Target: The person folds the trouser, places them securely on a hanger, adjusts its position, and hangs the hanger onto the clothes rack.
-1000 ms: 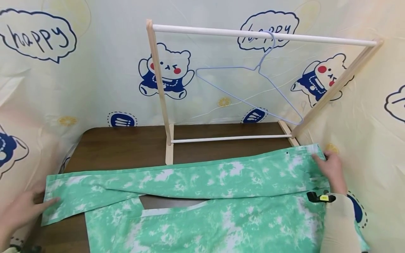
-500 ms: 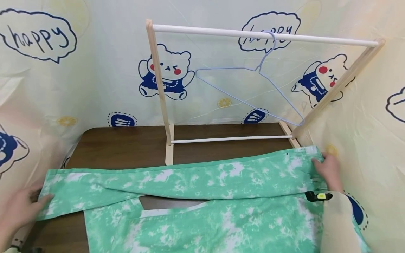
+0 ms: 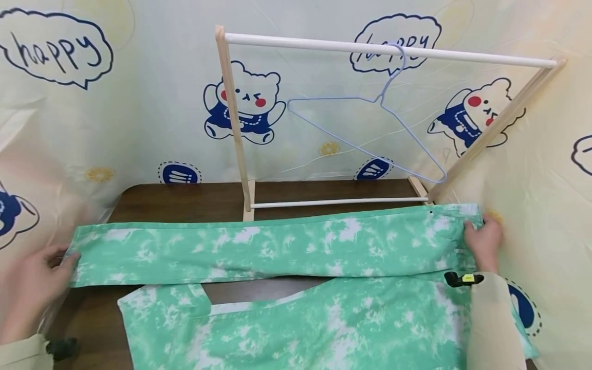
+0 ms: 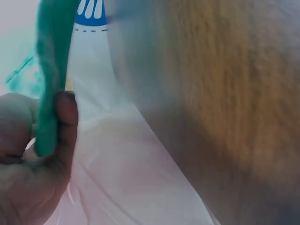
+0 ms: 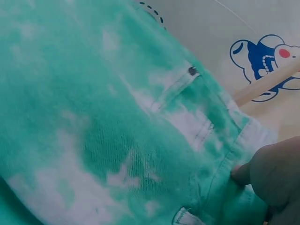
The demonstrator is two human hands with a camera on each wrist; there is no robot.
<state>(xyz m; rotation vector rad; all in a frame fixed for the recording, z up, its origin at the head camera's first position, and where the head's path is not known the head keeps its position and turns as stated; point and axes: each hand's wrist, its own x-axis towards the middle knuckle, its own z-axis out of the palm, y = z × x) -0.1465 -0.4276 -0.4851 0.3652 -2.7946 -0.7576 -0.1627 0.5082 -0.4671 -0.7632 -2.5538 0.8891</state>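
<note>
A pair of green-and-white tie-dye trousers [image 3: 287,246], folded lengthwise, stretches across between both hands. At its left end my left hand [image 3: 39,285] pinches the leg hem. In the left wrist view that hem edge [image 4: 49,89] sits between thumb and fingers, beside the table. My right hand [image 3: 485,239] grips the waistband at the other end. The right wrist view shows the thumb [image 5: 276,173] pressed on the waistband, near a riveted pocket [image 5: 180,89] and a belt loop [image 5: 187,217]. More green fabric [image 3: 324,329] of the same print spreads out below, overlapped by the trousers.
A rack with a white top rail [image 3: 296,42] and pale wooden posts stands on the brown table [image 3: 185,200], behind the trousers. One light-blue wire hanger [image 3: 342,140] hangs from the rail. Printed sheeting [image 3: 152,103] surrounds the table on the back and sides.
The left hand has raised the hem end and moved it away toward the rack. The trouser leg now runs straighter, farther from the lower fabric. The right hand has shifted slightly.
</note>
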